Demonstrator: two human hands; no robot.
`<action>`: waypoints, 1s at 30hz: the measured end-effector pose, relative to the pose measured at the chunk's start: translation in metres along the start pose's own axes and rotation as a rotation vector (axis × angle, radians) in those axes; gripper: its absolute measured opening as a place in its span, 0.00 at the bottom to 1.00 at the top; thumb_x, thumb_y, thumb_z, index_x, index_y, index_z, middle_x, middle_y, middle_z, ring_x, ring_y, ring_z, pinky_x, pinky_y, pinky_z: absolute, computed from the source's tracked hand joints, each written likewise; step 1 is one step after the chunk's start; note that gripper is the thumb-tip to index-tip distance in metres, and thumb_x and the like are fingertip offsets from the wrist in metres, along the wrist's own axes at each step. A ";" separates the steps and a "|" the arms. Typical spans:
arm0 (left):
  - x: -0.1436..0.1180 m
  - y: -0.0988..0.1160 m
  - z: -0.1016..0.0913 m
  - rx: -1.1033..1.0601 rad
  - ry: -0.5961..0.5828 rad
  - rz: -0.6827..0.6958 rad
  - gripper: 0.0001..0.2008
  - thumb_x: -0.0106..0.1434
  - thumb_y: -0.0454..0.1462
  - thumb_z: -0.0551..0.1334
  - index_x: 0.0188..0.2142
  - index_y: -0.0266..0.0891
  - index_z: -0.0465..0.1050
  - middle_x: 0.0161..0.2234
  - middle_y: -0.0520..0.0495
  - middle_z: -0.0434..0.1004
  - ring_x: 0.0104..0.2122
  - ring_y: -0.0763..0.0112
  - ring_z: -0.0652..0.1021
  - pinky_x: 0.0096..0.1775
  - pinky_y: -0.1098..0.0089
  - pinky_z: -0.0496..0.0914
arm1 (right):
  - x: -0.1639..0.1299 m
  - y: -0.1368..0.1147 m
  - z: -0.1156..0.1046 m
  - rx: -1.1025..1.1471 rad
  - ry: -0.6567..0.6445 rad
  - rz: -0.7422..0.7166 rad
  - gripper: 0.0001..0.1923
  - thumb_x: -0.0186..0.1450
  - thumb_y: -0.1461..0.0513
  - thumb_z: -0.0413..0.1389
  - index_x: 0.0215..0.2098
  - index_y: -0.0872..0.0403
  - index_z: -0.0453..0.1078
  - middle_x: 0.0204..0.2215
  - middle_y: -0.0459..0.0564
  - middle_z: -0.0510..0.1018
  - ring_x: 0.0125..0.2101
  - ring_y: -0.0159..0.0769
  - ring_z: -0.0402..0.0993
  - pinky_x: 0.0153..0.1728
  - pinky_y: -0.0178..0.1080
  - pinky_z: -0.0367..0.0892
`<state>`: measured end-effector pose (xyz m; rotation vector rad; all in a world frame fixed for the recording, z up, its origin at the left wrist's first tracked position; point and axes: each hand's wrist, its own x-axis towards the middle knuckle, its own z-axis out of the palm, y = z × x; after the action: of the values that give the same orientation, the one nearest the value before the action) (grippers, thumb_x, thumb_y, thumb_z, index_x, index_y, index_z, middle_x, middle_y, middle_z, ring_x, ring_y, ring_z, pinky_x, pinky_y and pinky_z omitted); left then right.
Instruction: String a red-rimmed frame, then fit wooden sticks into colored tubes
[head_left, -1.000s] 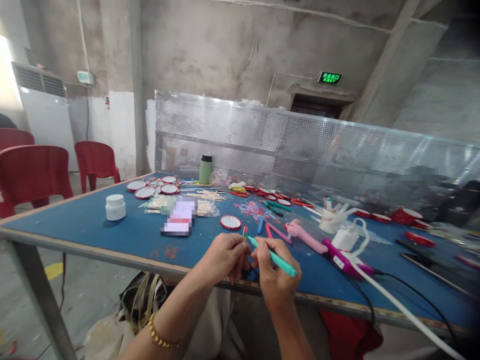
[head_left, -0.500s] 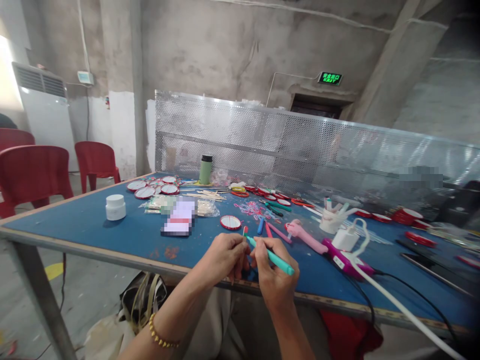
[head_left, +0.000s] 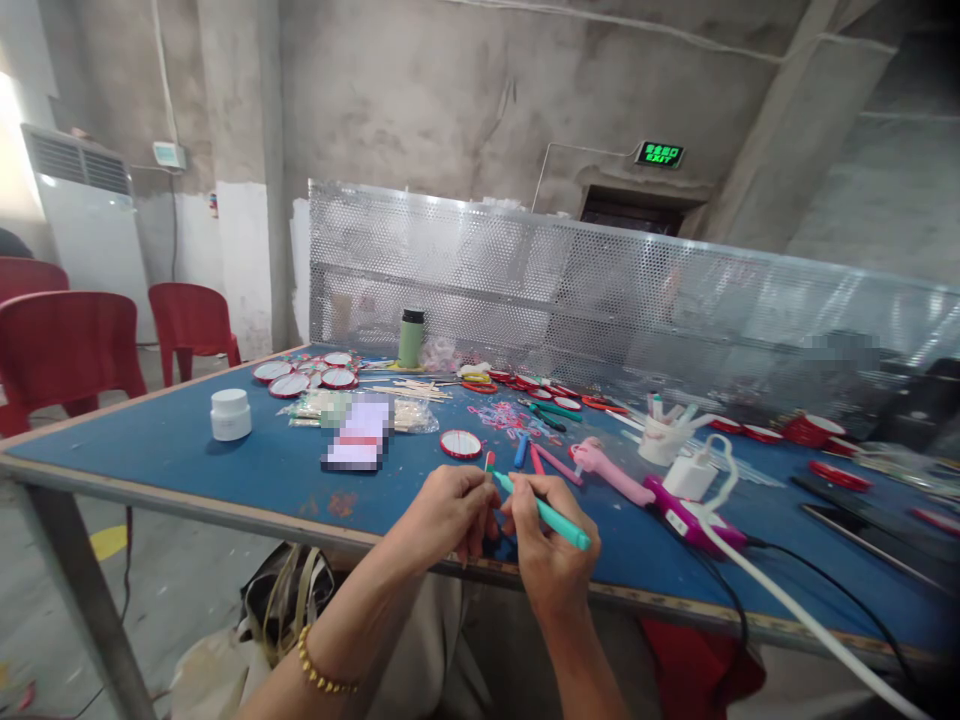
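At the near edge of the blue tabletop (head_left: 187,450), the right hand (head_left: 551,560) grips a teal pen (head_left: 544,512). The left hand (head_left: 450,515) pinches something small at its tip. Next needs steady, careful poking.

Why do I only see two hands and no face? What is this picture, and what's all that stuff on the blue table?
The camera sits on a person's head and looks forward and down, so you see what they see: their own two arms, not their face. There is just this one view. The left hand, the arm with the bead bracelet, pinches something small that I cannot make out. The right hand holds a teal pen-like tool, its tip pointing toward the left fingers. Both hands are at the near edge of the blue table. On it lie round red-rimmed discs, a white jar, a green bottle, wooden sticks, a pink tool and a white cable. Red chairs stand to the left.
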<state>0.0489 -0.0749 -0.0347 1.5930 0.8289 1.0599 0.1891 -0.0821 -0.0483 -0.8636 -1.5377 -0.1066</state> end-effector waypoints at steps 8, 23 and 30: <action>0.002 0.003 0.000 -0.001 0.000 0.006 0.18 0.63 0.49 0.55 0.24 0.39 0.65 0.16 0.55 0.67 0.13 0.75 0.69 0.14 0.77 0.61 | 0.002 -0.002 0.000 0.010 -0.012 0.004 0.11 0.69 0.61 0.53 0.30 0.54 0.71 0.17 0.40 0.72 0.16 0.27 0.68 0.21 0.30 0.65; 0.004 -0.002 -0.001 -0.016 -0.002 -0.008 0.17 0.65 0.46 0.54 0.25 0.38 0.67 0.16 0.54 0.68 0.12 0.77 0.68 0.14 0.78 0.62 | 0.000 0.002 0.000 0.012 0.006 0.039 0.10 0.69 0.59 0.53 0.32 0.54 0.72 0.21 0.43 0.76 0.20 0.29 0.73 0.24 0.31 0.67; 0.002 0.000 -0.001 -0.019 -0.001 0.006 0.17 0.64 0.47 0.56 0.25 0.38 0.66 0.16 0.54 0.68 0.13 0.76 0.69 0.14 0.78 0.62 | 0.001 -0.001 0.000 0.005 -0.012 0.016 0.11 0.69 0.60 0.53 0.30 0.54 0.72 0.18 0.42 0.74 0.17 0.28 0.70 0.22 0.30 0.66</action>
<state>0.0492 -0.0727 -0.0341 1.5809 0.8112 1.0677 0.1882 -0.0824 -0.0468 -0.8740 -1.5416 -0.0861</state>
